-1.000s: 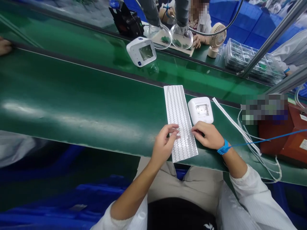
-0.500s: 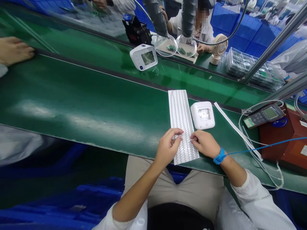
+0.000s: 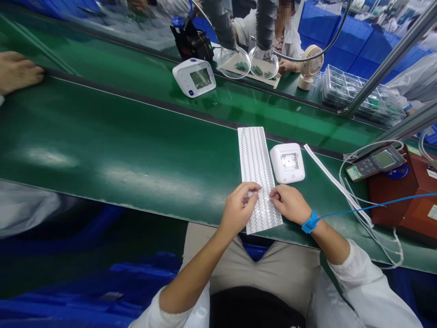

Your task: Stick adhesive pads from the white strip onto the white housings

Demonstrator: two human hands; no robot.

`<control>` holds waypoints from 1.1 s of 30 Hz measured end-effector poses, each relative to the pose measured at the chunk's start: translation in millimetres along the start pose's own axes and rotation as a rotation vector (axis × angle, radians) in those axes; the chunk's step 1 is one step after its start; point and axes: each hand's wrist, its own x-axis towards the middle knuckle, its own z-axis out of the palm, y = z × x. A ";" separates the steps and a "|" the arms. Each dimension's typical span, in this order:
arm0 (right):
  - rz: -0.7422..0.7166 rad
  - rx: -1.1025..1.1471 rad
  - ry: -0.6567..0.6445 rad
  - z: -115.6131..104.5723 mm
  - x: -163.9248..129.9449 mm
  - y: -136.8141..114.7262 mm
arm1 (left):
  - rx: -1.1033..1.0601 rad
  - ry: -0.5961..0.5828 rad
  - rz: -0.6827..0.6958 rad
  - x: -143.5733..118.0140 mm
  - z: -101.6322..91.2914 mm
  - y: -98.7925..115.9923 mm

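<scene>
Both hands on the sticker sheet at the desk's near edge.
I see my left hand [image 3: 239, 207] and right hand [image 3: 290, 203] pinching the sticker sheet [image 3: 255, 157], fingertips closed on it; a white device [image 3: 287, 163] lies just beside it.

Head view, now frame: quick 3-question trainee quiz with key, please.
1. True or false: both hands rest on the sticker sheet.
2. The white device by the sheet lies on which side of it: A left, B right?
3. Which wrist wears the blue strap?

Key:
1. True: left hand and right hand both touch its near end.
2. B.
3. The right.
</scene>
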 end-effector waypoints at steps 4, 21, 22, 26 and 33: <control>-0.021 0.007 0.004 1.5 -0.9 1.5 | 0.006 0.002 0.005 -0.3 -0.8 0.0; -0.060 -0.063 0.009 4.5 -4.9 1.6 | -0.022 -0.004 -0.001 -0.3 -1.8 -0.8; -0.064 -0.084 0.008 4.9 -6.0 1.0 | -0.023 -0.005 -0.001 -0.3 -1.7 -0.7; -0.062 -0.129 0.014 6.3 -8.6 -1.0 | -0.005 -0.008 0.006 -0.5 0.5 -0.5; -0.009 -0.047 0.009 5.1 -2.9 -4.4 | 0.080 -0.245 0.007 18.6 -16.6 6.9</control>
